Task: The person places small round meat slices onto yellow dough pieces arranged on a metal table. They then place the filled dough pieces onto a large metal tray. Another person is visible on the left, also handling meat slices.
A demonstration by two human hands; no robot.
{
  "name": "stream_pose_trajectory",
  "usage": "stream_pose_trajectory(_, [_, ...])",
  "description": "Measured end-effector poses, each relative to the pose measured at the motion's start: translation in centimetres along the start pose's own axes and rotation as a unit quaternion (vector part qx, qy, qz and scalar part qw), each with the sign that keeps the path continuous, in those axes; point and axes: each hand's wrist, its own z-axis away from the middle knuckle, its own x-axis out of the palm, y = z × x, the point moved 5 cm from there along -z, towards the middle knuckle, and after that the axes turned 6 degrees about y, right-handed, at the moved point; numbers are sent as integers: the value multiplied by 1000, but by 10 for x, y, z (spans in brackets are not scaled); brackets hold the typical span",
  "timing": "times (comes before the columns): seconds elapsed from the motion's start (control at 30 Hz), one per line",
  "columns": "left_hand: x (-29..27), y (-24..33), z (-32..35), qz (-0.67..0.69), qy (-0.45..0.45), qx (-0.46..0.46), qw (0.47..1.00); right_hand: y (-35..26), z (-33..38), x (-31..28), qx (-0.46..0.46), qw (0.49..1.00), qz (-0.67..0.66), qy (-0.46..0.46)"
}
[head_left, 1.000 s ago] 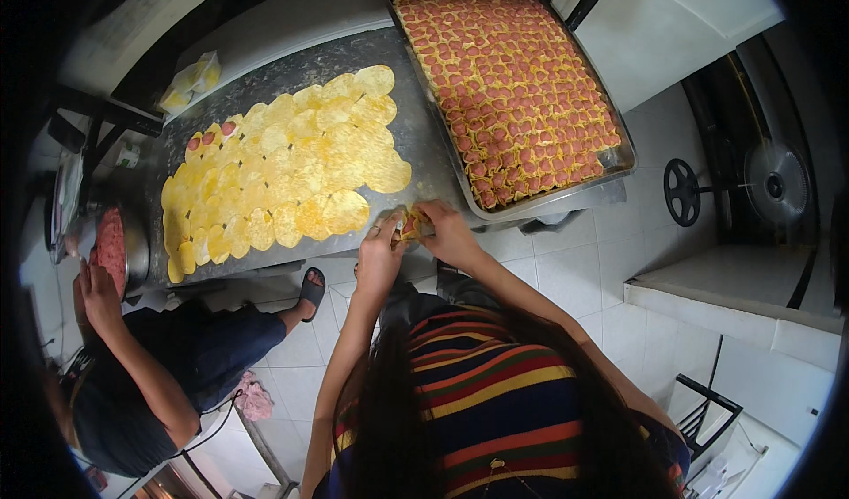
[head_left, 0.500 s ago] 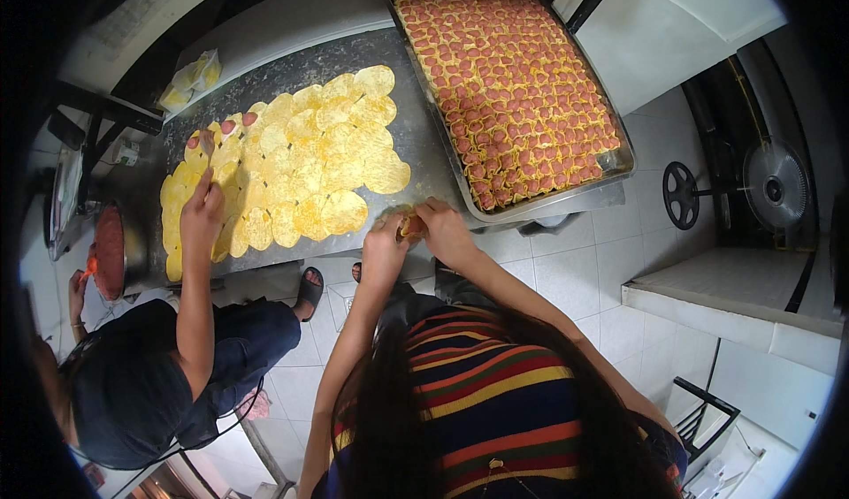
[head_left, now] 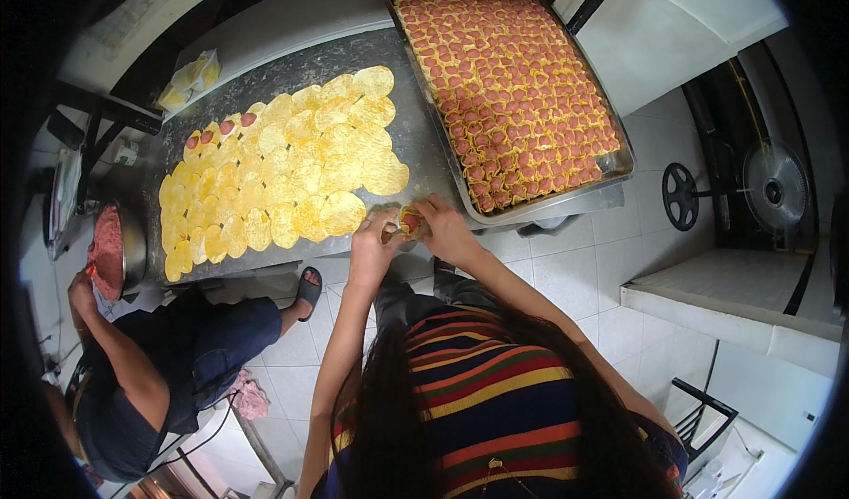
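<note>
Both hands — left hand (head_left: 373, 244) and right hand (head_left: 445, 227) — have their fingers pinched together on a small filled wrapper (head_left: 410, 221) just below the tray (head_left: 548, 207). It looks soft, light and easily torn — best held by its thin edges.

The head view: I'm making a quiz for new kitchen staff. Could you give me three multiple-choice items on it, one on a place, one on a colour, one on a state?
1. The metal tray lies where from the yellow wrappers?
A left
B right
C underneath

2. The meat in the bowl is:
A green
B white
C pinkish red

3. Both hands are:
A closed round one filled wrapper
B resting flat
C lifting the tray

Answers: B, the tray sits on the person's right; C, its colour shows plainly; A, left hand and right hand meet on it.
</note>
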Motion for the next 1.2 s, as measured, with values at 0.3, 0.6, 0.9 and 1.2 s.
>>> stream_pose_trajectory(0.3, [4, -14, 3, 35, -19, -27, 999, -1, -10, 11, -76, 995, -27, -53])
stream_pose_trajectory(0.6, [1, -4, 0, -15, 6, 36, 999, -2, -13, 6, -17, 997, 14, -78])
stream_pose_trajectory(0.9, [0, -6, -3, -38, 7, 18, 999, 2, -16, 11, -24, 997, 43, -61])
stream_pose_trajectory(1.2, [0, -9, -5, 2, -4, -42, 999, -5, -16, 14, -24, 999, 1, -34])
